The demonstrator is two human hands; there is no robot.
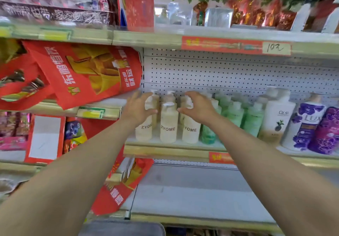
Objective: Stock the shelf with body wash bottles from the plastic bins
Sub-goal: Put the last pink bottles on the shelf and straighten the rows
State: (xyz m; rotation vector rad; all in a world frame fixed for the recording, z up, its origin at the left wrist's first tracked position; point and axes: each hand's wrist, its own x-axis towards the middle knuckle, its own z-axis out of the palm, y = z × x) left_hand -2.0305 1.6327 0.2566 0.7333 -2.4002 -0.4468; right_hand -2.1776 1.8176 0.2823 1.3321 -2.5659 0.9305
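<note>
**While both hands hold ZYOME bottles, red bags crowd the left side**

Where the shelf (165, 151) meets the next bay on the left, a big red bag (82, 74) hangs tilted, and its corner reaches just beside the left hand (137, 109). A second red bag (117, 190) hangs lower, in front of the left end of the lower shelf (192, 190). Behind the bottles stands a white perforated back panel (220, 70). Above them a red price strip (234, 45) runs along the edge of the upper shelf.

To the right, green bottles (234, 113) stand in rows, touching the pale ones. Further right are a tall white bottle (277, 114), a purple and white bottle (304, 124) and a purple pouch (326, 131).

Three pale pump bottles stand at the near edge of the shelf, upright and close together. The left hand grips the left ZYOME bottle (144, 131) at its shoulder, thumb in front. The right hand (198, 107) is curled round the pump of the right ZYOME bottle (190, 131). The middle ZYOME bottle (168, 125) stands free between the hands, which are apart. More pale bottles (169, 96) stand behind, near the panel. The pale bottles look full of a cream-coloured liquid, the green ones of a green one.

At the near bottom edge a grey object (121, 226) shows; what it is, I cannot tell.
</note>
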